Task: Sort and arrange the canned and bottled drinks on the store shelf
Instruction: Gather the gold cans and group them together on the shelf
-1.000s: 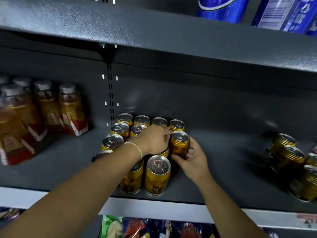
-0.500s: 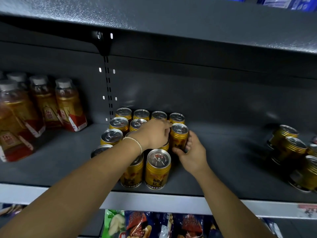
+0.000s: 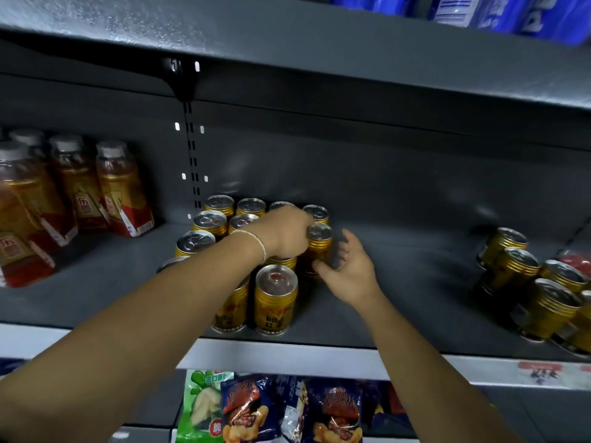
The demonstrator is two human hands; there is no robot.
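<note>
**Both hands working on one gold can at the right side of the block**

The gold can (image 3: 319, 247) is standing upright about midway along the shelf (image 3: 399, 282), nearer the back wall than the front edge. It is forming the right-hand end of a row in the block of gold cans (image 3: 209, 220).

The right hand (image 3: 350, 271) is cupping this can from its right side. The thumb is touching it low down near the base, and the fingers are curling round behind it.

The left hand (image 3: 286, 233), wearing a thin bracelet (image 3: 259, 243) at the wrist, is reaching over the block with its knuckles up. Its curled fingers are meeting the can's top rim, though whether they are actually pinching it cannot be told.

Tea bottles (image 3: 120, 190) with white caps are standing at the shelf's left end. More loose gold cans (image 3: 518, 270) are clustering at the right end. Snack bags (image 3: 335, 410) are hanging below the front edge, and blue packs (image 3: 499, 14) are sitting on the shelf above.
</note>
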